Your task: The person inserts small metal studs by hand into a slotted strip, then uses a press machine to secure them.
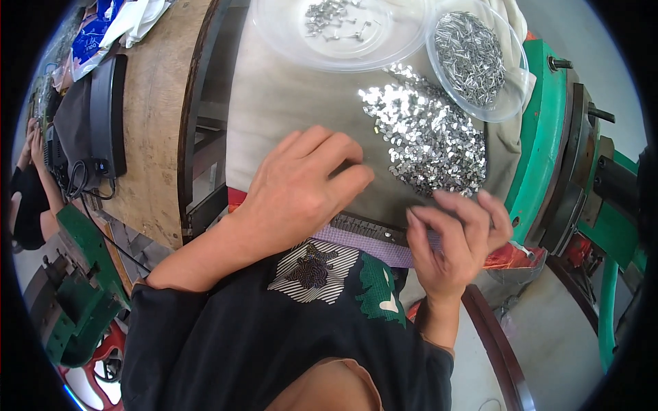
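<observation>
Head view: left hand (301, 181) was over the cloth (274, 89), fingers curled in, grip couldn't be told. Right hand (459, 240) was loosely open by the near edge, nothing seen in it. Silver chips (439, 137) lay heaped beyond both; clear tub (514, 65) of metal pins (469, 58) and clear basin (288, 41) stood behind; green machine frame (541, 151) blocked the right side.

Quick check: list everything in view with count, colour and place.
Cloth: one, grey, centre
Flat pieces: uncounted, silver, piled on cloth
Large tub: one, clear, top, holding silver pins
Small bowl: one, clear, upper right, holding slim silver pieces
Strip: one, dark, cloth's near edge
Table: one, brown wood, left
Box: one, black, on table
Package: one, blue, upper left
Right machine: one, green, right edge
Left machine: one, green, lower left
Co-worker: one, dark clothing, left edge
Left hand: one, bare, left of pile
Right hand: one, bare, below pile
</observation>
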A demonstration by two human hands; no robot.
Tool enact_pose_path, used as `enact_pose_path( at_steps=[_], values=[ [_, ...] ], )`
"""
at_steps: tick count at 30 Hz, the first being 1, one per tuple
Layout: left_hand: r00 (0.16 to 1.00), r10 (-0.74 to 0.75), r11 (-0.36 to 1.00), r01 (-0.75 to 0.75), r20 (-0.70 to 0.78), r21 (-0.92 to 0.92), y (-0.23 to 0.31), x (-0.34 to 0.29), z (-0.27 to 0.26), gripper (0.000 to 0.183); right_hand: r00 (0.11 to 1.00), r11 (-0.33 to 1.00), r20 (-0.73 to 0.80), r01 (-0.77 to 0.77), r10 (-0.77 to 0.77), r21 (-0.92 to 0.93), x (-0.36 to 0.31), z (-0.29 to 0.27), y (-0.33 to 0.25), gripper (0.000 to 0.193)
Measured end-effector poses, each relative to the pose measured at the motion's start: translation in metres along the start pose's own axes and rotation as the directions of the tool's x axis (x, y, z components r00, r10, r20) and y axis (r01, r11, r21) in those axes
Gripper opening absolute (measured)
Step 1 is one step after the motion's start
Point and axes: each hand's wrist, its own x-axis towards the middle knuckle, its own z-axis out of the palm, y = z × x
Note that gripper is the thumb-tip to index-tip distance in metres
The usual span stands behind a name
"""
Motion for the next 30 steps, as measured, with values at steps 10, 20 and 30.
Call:
enact_pose_path(
  at_steps=[10, 20, 30],
  values=[
    [1.000, 0.001, 0.999, 0.001, -0.021, 0.051, 0.000, 0.001, 0.005, 0.021, 0.994, 0.996, 0.084, -0.070, 0.065, 0.059, -0.044, -0.007, 0.004, 0.020],
    [0.998, 0.008, 0.999, -0.006, -0.056, 0.034, 0.004, -0.010, 0.004, 0.022, 0.998, 0.998, 0.014, 0.054, -0.054, -0.025, 0.009, 0.018, 0.008, 0.022],
    [0.998, 0.068, 0.989, -0.065, 0.016, -0.136, 0.022, -0.022, 0.013, 0.019, 0.986, 0.983, 0.065, 0.158, -0.152, -0.092, 0.025, 0.022, 0.002, 0.015]
  ],
)
